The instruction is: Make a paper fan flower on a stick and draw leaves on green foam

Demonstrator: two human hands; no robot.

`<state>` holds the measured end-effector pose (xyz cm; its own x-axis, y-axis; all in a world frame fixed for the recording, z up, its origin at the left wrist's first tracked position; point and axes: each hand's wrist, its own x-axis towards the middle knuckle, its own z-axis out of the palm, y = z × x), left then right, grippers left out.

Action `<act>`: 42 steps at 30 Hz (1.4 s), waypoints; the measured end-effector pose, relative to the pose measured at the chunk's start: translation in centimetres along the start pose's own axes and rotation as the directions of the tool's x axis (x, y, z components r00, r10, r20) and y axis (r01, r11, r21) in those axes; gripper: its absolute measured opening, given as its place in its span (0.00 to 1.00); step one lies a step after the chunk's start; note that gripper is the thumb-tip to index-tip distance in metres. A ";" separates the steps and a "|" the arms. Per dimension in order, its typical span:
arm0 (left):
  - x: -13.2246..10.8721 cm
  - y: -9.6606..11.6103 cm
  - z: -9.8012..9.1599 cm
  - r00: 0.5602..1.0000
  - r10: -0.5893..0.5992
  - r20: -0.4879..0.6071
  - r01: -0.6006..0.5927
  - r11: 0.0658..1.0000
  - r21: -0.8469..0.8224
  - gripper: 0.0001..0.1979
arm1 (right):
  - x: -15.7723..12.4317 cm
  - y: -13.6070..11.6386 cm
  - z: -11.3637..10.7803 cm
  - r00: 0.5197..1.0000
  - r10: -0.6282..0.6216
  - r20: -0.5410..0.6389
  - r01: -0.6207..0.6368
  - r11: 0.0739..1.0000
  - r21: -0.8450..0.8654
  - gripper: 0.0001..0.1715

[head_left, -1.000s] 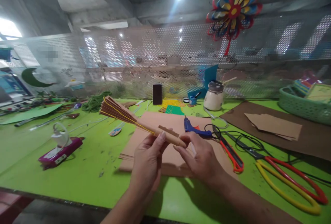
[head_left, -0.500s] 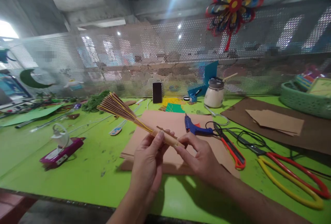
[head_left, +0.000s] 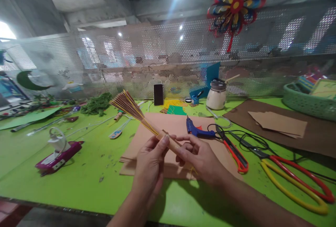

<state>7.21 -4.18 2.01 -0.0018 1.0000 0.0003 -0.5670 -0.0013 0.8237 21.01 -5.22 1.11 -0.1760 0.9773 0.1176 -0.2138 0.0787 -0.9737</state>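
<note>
A pleated brown paper bundle [head_left: 128, 107] with yellow edges spreads like a small fan toward the upper left. Its narrow end runs into a brown paper roll [head_left: 173, 146] that forms a handle. My left hand [head_left: 152, 157] is closed round the upper part of this roll, thumb on top. At the lower end, my right hand [head_left: 201, 157] grips the roll between thumb and curled fingers, which partly hide it. A thin yellow strand [head_left: 193, 171] shows just below my right hand. Both hands are above a stack of brown paper sheets [head_left: 131, 151].
On the green table [head_left: 86, 192] lie a blue glue gun [head_left: 198, 130], a red utility knife [head_left: 236, 155] and large scissors [head_left: 288, 174] at right. A purple power strip [head_left: 59, 158] sits at left. Behind stand a phone [head_left: 158, 94] and a jar [head_left: 216, 96].
The fan has shifted right and up slightly and turned steeper. My right hand's fingers have curled further round the roll's lower end. A yellow strand now shows below that hand.
</note>
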 end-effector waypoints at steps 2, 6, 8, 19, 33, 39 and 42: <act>0.1 -0.1 0.0 1.000 -0.022 0.012 0.022 1.000 0.011 0.15 | 0.1 0.1 0.0 0.999 0.025 0.019 -0.026 0.999 0.026 0.29; 0.2 -0.2 0.2 1.000 -0.014 -0.024 0.015 0.999 0.039 0.15 | 0.1 0.7 -0.1 0.999 0.041 0.007 -0.041 0.999 0.035 0.26; 0.1 -0.2 0.3 1.000 -0.031 -0.005 0.031 0.999 0.039 0.15 | 0.1 0.9 -0.1 0.999 0.032 -0.003 -0.032 0.999 0.043 0.25; -0.6 -0.1 0.2 0.989 -0.068 0.132 0.067 0.998 0.006 0.09 | 0.0 1.2 -0.3 1.000 -0.016 0.005 0.016 1.000 0.017 0.21; 0.8 -0.1 0.0 0.982 -0.114 0.151 0.100 0.990 0.100 0.12 | 0.0 2.2 0.2 0.989 -0.136 -0.055 0.115 0.954 -0.278 0.22; 3.6 0.9 0.1 0.987 -0.100 0.123 0.080 0.984 0.157 0.10 | -0.2 0.8 -1.1 0.961 -0.272 -0.047 0.194 0.788 -0.584 0.20; 5.3 1.0 -0.3 0.983 -0.133 0.129 0.106 0.975 0.198 0.10 | 1.1 -0.6 -3.5 0.941 -0.321 -0.102 0.158 0.688 -0.708 0.20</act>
<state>6.35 1.16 2.63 0.1798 0.9831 -0.0358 -0.3900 0.1046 0.9149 24.35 -3.51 1.18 0.0015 0.9149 0.4036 0.5060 0.3474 -0.7895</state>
